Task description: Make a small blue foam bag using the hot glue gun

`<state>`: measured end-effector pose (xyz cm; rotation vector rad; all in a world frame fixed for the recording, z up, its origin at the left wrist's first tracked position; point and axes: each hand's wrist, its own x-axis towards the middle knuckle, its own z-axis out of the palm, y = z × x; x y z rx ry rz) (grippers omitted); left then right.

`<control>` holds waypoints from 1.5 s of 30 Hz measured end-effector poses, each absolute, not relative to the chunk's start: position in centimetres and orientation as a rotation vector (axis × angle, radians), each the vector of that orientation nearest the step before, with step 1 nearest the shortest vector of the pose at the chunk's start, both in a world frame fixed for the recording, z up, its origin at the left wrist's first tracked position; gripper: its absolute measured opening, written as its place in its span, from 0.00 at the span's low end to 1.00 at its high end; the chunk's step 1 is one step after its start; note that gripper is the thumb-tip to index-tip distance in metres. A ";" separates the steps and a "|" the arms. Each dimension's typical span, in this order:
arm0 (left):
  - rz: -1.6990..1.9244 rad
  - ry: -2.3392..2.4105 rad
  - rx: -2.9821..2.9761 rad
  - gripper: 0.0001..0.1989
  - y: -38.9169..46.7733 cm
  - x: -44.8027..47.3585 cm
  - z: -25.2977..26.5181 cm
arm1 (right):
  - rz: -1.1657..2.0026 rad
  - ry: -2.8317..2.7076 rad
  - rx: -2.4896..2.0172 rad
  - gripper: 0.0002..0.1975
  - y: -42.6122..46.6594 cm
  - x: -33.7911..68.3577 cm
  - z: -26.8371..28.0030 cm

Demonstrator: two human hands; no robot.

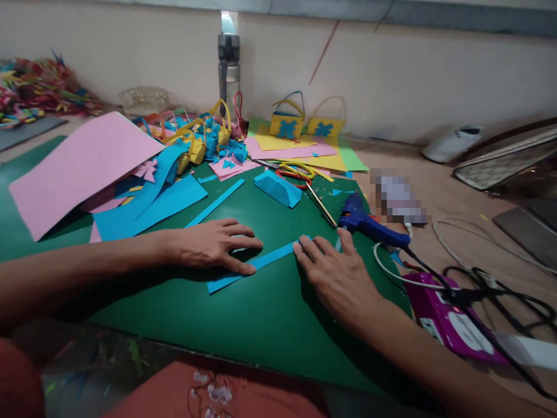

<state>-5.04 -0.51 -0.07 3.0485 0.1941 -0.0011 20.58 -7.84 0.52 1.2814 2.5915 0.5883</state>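
A narrow blue paper strip [274,255] lies slantwise on the green board [243,331]. My left hand [213,244] rests palm down, fingers stretched out, its thumb touching the strip near the left end. At the strip's right end, the fingertips of my right hand [333,267] press down on it with the fingers spread. Beyond my hands sits a folded blue paper piece [277,188]. A second blue strip [217,200] runs behind my left hand. Just past my right hand is a blue glue gun [369,220].
Scissors [300,170] and a thin golden stick [321,203] lie past the strip. Pink sheets [87,162] and blue paper [174,203] cover the left. Small yellow paper bags [287,123] stand at the wall. A purple power strip [452,319] with cables is at the right.
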 end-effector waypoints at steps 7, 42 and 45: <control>0.091 0.274 2.946 0.18 -2.8 -8.8 0.2 | 0.616 2.562 1.254 0.20 -7.8 20.7 0.4; 0.555 0.716 3.124 0.46 -11.3 -5.8 -4.6 | 0.151 2.689 1.564 0.34 -10.0 20.6 -0.4; 0.676 0.729 3.147 0.42 -11.6 -6.7 -6.3 | 0.200 2.625 1.615 0.35 -9.4 20.8 -0.5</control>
